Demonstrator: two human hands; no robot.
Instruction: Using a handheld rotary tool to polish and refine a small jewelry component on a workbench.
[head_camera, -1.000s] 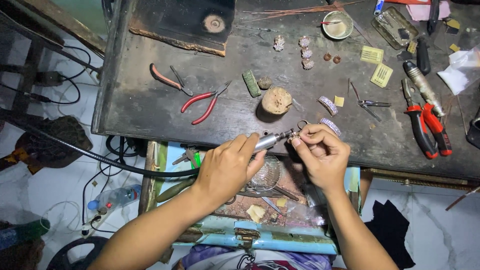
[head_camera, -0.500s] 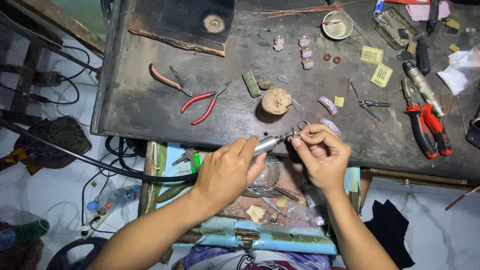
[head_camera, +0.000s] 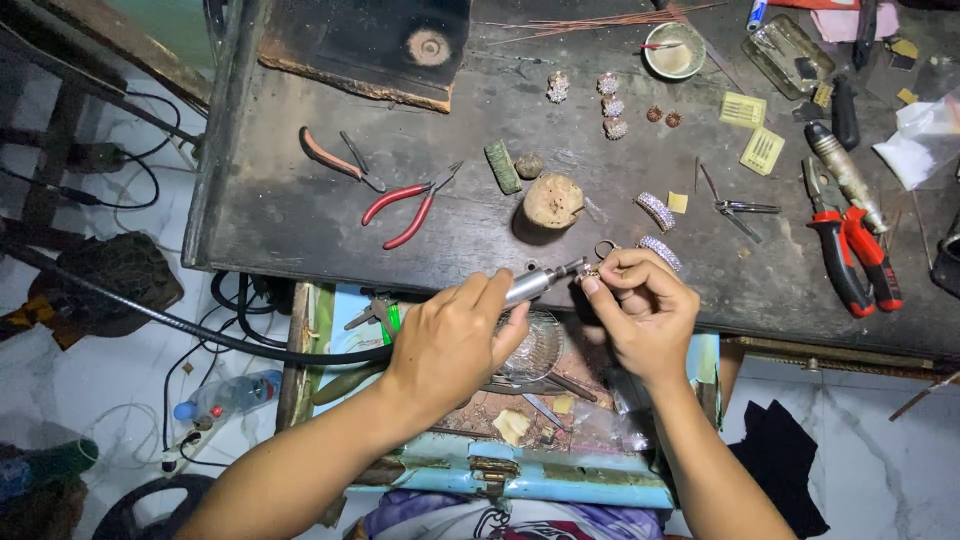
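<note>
1. Small metal ring (head_camera: 590, 271), pinched in right hand (head_camera: 640, 315) fingertips at the dark surface (head_camera: 300, 215) near edge.
2. Left hand (head_camera: 455, 340) gripping silver rotary handpiece (head_camera: 540, 282), tip on ring.
3. Unchanged from before.

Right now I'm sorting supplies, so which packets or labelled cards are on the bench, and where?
Two yellow cards, flat rectangles, upper right of the bench.
White plastic bag, crumpled, at the right edge.
Clear rectangular case, top right.
No screens or signs.

Head view, steeply down, close
</note>
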